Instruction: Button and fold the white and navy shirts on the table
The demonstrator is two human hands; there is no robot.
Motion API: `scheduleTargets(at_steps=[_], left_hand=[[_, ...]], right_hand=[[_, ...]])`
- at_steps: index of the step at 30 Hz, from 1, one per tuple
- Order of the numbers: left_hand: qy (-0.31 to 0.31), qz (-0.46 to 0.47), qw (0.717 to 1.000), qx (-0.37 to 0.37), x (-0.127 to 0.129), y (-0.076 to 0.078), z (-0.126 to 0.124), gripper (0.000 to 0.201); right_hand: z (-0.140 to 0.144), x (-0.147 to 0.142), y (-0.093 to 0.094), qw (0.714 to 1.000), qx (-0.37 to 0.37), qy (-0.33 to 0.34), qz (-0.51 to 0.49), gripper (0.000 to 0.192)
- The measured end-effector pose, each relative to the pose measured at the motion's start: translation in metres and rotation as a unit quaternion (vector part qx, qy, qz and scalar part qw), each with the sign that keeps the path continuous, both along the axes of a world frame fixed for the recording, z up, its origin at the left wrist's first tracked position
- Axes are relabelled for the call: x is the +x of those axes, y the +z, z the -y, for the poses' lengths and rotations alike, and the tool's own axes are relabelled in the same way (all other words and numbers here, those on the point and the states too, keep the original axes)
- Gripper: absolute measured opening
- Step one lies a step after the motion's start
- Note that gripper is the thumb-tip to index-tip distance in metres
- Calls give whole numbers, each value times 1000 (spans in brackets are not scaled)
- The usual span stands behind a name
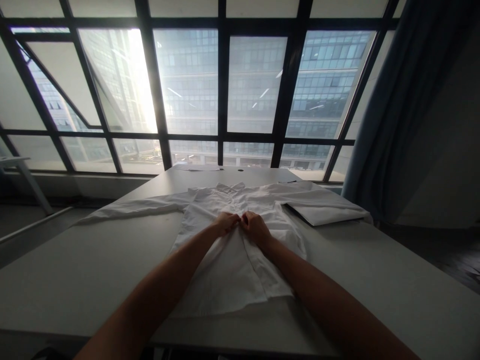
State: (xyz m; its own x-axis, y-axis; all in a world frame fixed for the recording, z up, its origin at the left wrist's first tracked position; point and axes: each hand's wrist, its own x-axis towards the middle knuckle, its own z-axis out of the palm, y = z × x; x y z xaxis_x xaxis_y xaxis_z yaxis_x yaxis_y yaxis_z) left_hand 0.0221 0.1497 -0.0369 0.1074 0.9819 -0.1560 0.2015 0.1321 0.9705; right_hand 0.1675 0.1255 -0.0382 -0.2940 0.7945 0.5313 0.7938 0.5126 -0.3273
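A white long-sleeved shirt (221, 280) lies spread on the table, its collar toward the window and its hem toward me. Both hands meet at the front opening, about midway down the shirt. My left hand (226, 223) pinches the left front edge. Close beside it, my right hand (255, 226) pinches the right front edge, fingertips nearly touching those of the left. Any button between the fingers is too small to make out. Below the hands the two front panels hang apart in a narrow slit. One sleeve stretches out to the left, the other to the right.
The white table (123, 270) reaches back to a large framed window (191, 82). A flat dark-edged object (300, 215) lies by the right sleeve, partly covered with white. A blue curtain (393, 110) hangs at the right. Another table (28, 177) stands at the far left.
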Motion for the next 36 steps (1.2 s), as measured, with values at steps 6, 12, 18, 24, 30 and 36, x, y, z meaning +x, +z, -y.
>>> scheduleTargets(at_steps=[6,12,18,24,30,36], left_hand=[[-14,-46,997,58,3,-1,2,30],[-32,-197,959,203,-4,8,9,14],[-37,-402,842,359,-15,8,21,23],[-196,-468,814,282,-23,-1,30,51],[-233,-499,799,243,-35,8,33,62],[-207,-454,792,351,-21,15,68,46]], right_hand=[[-9,6,-4,991,-51,11,-127,15],[-17,11,-4,946,-240,-1,-218,27],[-4,14,13,987,-136,-85,18,22],[4,38,12,969,-181,-43,164,49],[16,74,17,966,-181,-37,181,50],[54,127,42,946,-228,-173,153,37]])
